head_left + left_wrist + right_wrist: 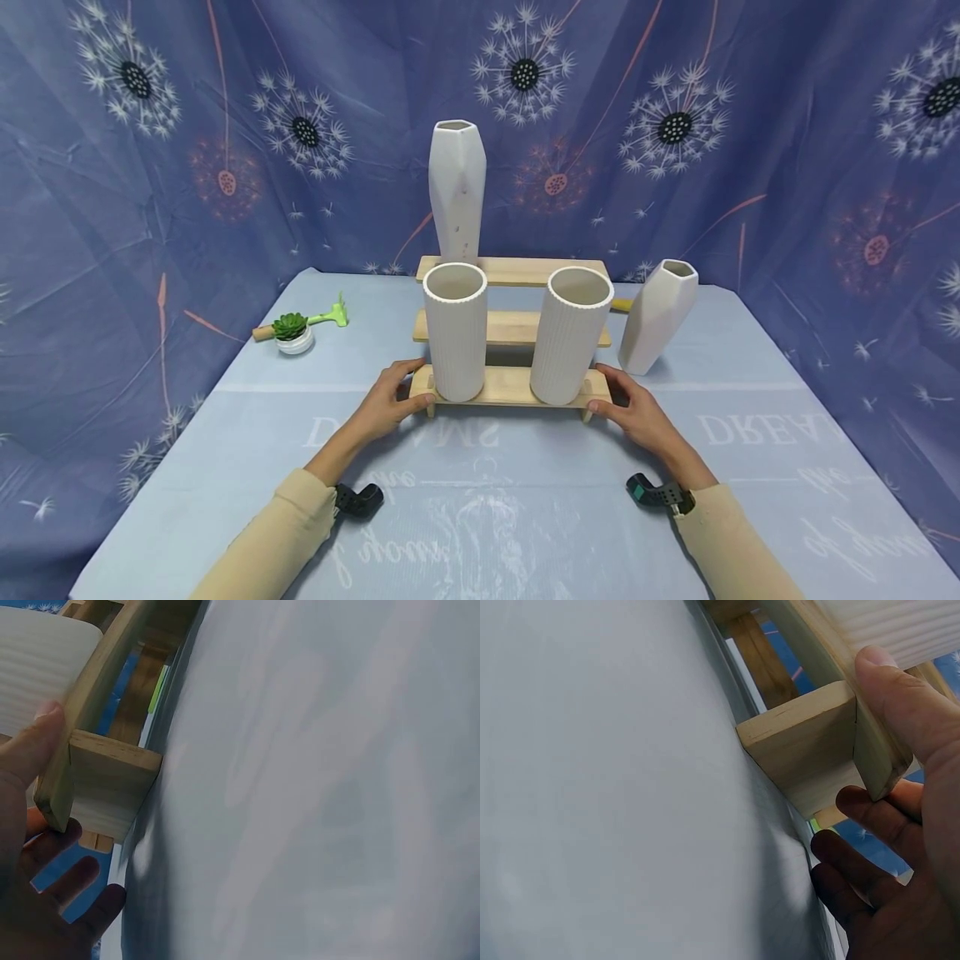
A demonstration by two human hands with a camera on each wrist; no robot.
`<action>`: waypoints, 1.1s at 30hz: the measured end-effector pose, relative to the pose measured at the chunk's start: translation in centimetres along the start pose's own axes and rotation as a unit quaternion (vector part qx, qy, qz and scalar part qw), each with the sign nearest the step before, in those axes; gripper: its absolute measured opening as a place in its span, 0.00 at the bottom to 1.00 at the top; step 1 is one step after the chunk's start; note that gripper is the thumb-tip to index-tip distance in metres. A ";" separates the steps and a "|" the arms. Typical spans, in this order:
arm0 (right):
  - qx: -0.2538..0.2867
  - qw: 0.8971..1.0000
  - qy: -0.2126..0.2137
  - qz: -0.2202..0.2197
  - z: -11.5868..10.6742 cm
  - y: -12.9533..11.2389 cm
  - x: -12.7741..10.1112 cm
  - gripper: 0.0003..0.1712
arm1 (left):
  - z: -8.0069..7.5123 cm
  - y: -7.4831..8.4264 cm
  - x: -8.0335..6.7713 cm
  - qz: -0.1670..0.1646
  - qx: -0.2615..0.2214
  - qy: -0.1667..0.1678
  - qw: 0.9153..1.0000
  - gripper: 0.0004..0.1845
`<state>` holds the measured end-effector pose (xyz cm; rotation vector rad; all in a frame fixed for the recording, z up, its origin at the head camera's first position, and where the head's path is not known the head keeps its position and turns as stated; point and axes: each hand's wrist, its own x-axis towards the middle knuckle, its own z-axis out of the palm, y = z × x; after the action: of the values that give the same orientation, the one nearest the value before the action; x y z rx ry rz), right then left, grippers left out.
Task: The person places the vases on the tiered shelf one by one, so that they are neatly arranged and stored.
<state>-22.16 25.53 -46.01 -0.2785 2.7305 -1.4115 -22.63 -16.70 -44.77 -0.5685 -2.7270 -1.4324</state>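
Observation:
A three-tier wooden stand (510, 385) stands in the middle of the table. Its lowest board holds two white ribbed vases, one on the left (459, 354) and one on the right (568, 346), which leans a little in the head view. My left hand (392, 400) grips the board's left end; in the left wrist view the thumb (37, 739) lies over the board (56, 784) and fingertips curl beneath it. At the opposite end, my right hand (637, 410) holds the board likewise, thumb (900, 690) on top. A tall white faceted vase (457, 183) rises from the top tier's left.
Another white faceted vase (654, 321) stands tilted on the table, right of the stand. Part of a yellow object (621, 305) shows behind it. Toward the back left sit a small potted succulent (291, 327) and a green hand rake (330, 315). Patterned blue cloth hangs behind.

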 end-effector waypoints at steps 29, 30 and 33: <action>-0.061 0.991 0.121 -0.014 -2.8 -0.2 -1.9 0.41 | 0.0 0.0 0.0 -0.009 -0.004 -0.002 1.000 0.36; -0.064 0.990 0.128 -0.008 -3.0 -0.1 -2.0 0.41 | 0.0 0.1 0.0 -0.009 -0.004 -0.002 1.000 0.36; -0.067 0.987 0.148 0.009 -3.4 0.1 -2.1 0.42 | 0.0 0.1 0.0 -0.004 -0.004 -0.003 1.000 0.36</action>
<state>-20.60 28.73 -44.22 -0.0511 3.0624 -1.3663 -22.57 -16.66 -44.66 -0.5621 -2.7330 -1.4455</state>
